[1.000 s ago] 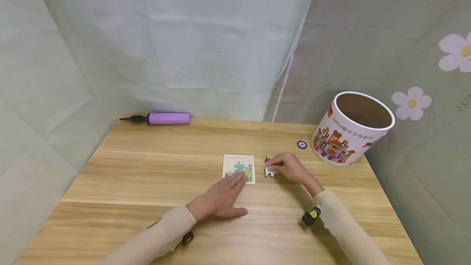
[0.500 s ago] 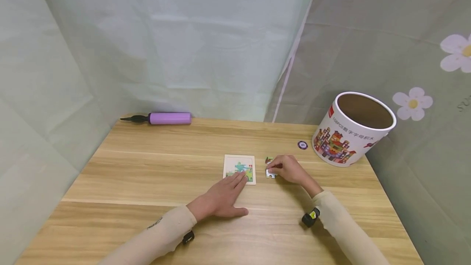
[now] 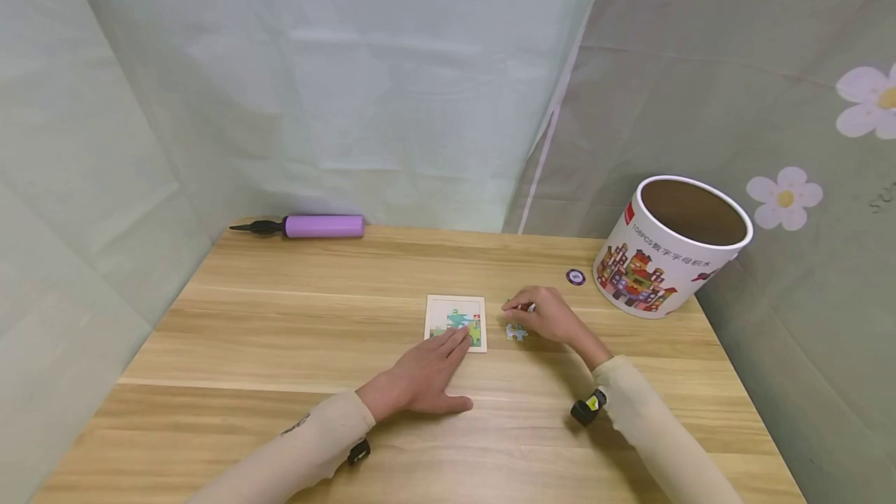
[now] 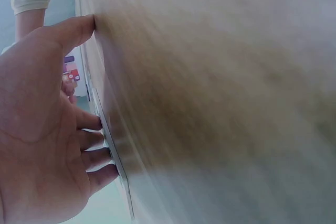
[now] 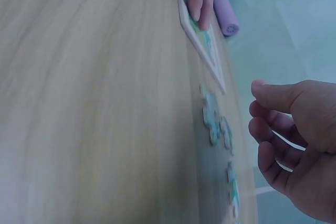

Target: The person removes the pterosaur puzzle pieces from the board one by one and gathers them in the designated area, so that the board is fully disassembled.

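My left hand [image 3: 430,372] rests with straight fingers on the lower part of a small square puzzle board [image 3: 439,304], which has a pale frame and a partly filled picture in green and blue. In the left wrist view its fingertips lie along the board's edge. My right hand [image 3: 549,316] hovers over loose jigsaw pieces to the right of the board, fingers loosely bent. Nothing shows between thumb and fingers in the right wrist view. Just below the fingertips lies a blue-green jigsaw piece [image 3: 516,331]. More jigsaw pieces [image 5: 233,187] lie beyond it, mostly hidden by the hand in the head view.
A large white printed bucket [image 3: 633,271] stands at the back right, with a small purple round chip [image 3: 575,277] beside it. At the back left lies a purple hand pump [image 3: 324,225] with a black nozzle. Cloth walls border the wooden table [image 3: 280,333].
My right hand has let go of the jigsaw piece and risen slightly away from it. The piece now shows a more blue-green face. My left hand has stayed on the board.
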The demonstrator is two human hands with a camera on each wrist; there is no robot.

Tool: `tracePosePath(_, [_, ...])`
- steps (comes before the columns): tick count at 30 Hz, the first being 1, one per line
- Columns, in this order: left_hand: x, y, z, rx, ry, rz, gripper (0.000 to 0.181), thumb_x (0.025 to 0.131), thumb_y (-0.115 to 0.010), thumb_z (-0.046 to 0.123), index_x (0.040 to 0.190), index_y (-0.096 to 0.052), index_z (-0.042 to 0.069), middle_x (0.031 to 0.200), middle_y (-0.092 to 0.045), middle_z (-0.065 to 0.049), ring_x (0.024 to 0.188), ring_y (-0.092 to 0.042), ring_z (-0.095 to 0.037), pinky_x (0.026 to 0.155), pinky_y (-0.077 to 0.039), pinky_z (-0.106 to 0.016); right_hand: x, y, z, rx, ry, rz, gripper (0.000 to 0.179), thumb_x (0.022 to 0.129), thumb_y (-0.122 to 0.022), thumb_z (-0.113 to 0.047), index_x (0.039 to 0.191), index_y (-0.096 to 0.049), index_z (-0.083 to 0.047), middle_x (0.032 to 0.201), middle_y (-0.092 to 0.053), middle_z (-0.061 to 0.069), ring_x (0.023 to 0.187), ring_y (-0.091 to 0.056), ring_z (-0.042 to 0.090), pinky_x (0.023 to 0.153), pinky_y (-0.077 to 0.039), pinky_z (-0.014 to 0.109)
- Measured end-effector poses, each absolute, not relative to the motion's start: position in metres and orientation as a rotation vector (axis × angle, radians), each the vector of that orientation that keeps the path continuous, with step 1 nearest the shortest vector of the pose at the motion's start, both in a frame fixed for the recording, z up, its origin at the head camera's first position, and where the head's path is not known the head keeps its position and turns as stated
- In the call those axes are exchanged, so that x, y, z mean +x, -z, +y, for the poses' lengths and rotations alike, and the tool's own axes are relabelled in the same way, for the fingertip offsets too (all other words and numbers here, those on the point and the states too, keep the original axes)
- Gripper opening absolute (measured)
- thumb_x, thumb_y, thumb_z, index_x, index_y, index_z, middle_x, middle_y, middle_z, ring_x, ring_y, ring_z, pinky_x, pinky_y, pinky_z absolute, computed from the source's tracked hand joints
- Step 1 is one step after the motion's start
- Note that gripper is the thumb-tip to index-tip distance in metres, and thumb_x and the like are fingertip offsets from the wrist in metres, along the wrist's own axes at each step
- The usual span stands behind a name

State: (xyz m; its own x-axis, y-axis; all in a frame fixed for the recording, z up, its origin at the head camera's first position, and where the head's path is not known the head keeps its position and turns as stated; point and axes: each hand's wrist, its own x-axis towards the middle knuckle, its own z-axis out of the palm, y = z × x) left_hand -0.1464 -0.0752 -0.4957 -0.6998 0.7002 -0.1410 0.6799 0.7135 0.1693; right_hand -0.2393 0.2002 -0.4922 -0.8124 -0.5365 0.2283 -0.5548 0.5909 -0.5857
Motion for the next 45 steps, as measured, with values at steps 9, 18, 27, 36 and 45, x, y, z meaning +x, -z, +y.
tracePosePath(9, [-0.146, 0.497, -0.074, 1.134, -0.169, 2.741, 0.092, 0.095, -0.056, 0.063, 0.162, -0.026, 0.007, 0.168, -0.023, -0.017, 0.154, -0.025, -0.034, 0.124, -0.027, -0.041, -0.244, 0.49, 0.178, 0.978, -1.062, -2.78, 0.012, 0.094, -0.075, -0.018, 0.101, -0.082, -0.011, 0.092, -0.077, -0.002, 0.078, -0.066, 0.007, 0.069, -0.056, 0.024])
tracePosePath(18, [-0.145, 0.498, -0.073, 1.141, -0.159, 2.735, 0.086, 0.095, -0.055, 0.062, 0.161, -0.031, 0.011, 0.168, -0.024, -0.017, 0.154, -0.025, -0.035, 0.124, -0.026, -0.042, -0.25, 0.492, 0.152, 1.05, -1.086, -2.817, 0.014, 0.096, -0.073, -0.016, 0.104, -0.081, -0.007, 0.097, -0.077, 0.002, 0.081, -0.066, 0.009, 0.072, -0.056, 0.025])
tracePosePath(27, [-0.145, 0.499, -0.073, 1.154, -0.077, 2.774, 0.086, 0.095, -0.052, 0.065, 0.16, -0.034, 0.013, 0.168, -0.027, -0.013, 0.155, -0.024, -0.032, 0.122, -0.029, -0.052, -0.254, 0.499, 0.128, 1.053, -1.109, -2.879, 0.012, 0.096, -0.073, -0.016, 0.105, -0.08, -0.011, 0.095, -0.076, -0.002, 0.087, -0.068, 0.011, 0.078, -0.057, 0.03])
tracePosePath(36, [-0.143, 0.496, -0.074, 1.083, -0.114, 2.766, 0.085, 0.094, -0.052, 0.067, 0.161, -0.033, 0.019, 0.168, -0.027, -0.009, 0.153, -0.028, -0.032, 0.118, -0.033, -0.057, -0.258, 0.501, 0.118, 0.994, -1.064, -2.911, 0.012, 0.094, -0.075, -0.016, 0.104, -0.08, -0.012, 0.095, -0.076, -0.003, 0.088, -0.069, 0.011, 0.081, -0.058, 0.032])
tracePosePath(45, [-0.143, 0.497, -0.074, 1.088, -0.073, 2.776, 0.085, 0.094, -0.051, 0.068, 0.162, -0.033, 0.02, 0.168, -0.027, -0.008, 0.153, -0.029, -0.03, 0.118, -0.035, -0.053, -0.26, 0.504, 0.116, 0.953, -1.002, -2.954, 0.011, 0.093, -0.077, -0.019, 0.101, -0.081, -0.014, 0.094, -0.073, -0.005, 0.083, -0.063, 0.008, 0.076, -0.055, 0.029])
